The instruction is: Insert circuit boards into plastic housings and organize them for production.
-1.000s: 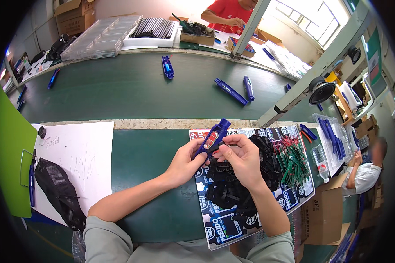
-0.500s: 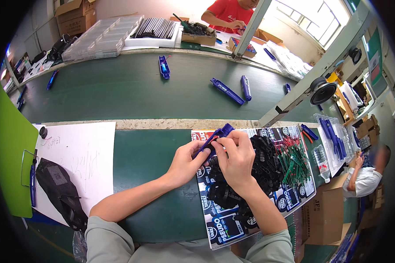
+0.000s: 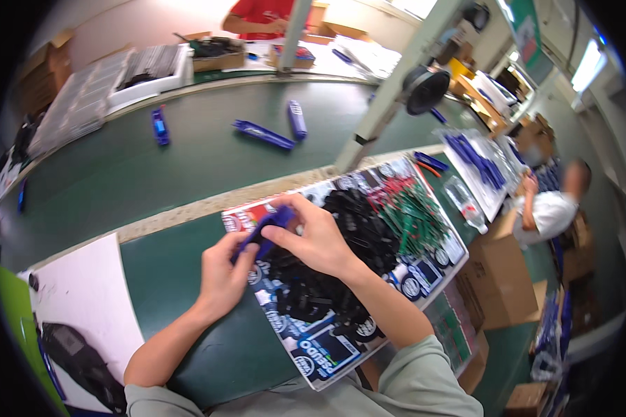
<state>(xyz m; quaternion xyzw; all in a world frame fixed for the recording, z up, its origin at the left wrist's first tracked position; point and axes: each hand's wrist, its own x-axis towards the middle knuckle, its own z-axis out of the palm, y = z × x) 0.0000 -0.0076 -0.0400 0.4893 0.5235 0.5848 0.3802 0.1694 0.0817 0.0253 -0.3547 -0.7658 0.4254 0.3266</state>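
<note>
Between my two hands is a blue plastic housing [image 3: 277, 219], smeared a little by motion and partly covered by fingers. My left hand [image 3: 222, 276] grips its lower end between thumb and fingers. Around the upper end, my right hand [image 3: 316, 238] is closed, its thumb pressed on the near side. Whatever lies inside the housing cannot be made out. Under the hands, a pile of black plastic parts [image 3: 358, 226] covers much of a printed board [image 3: 330, 349]. Beside that pile lies a heap of green strips with red ends [image 3: 412, 221].
Blue housings [image 3: 263, 134] lie on the green belt [image 3: 209, 156] ahead. A metal post [image 3: 377, 115] carrying a round black speaker [image 3: 426, 92] rises beyond the board. To the right are a clear bottle [image 3: 466, 201] and a cardboard box [image 3: 497, 278]. Two co-workers sit farther off.
The view has swung to the right, so the scene sits farther left and tilted. My right hand has gone from fingertips at the housing's middle to a grip around its upper end.
</note>
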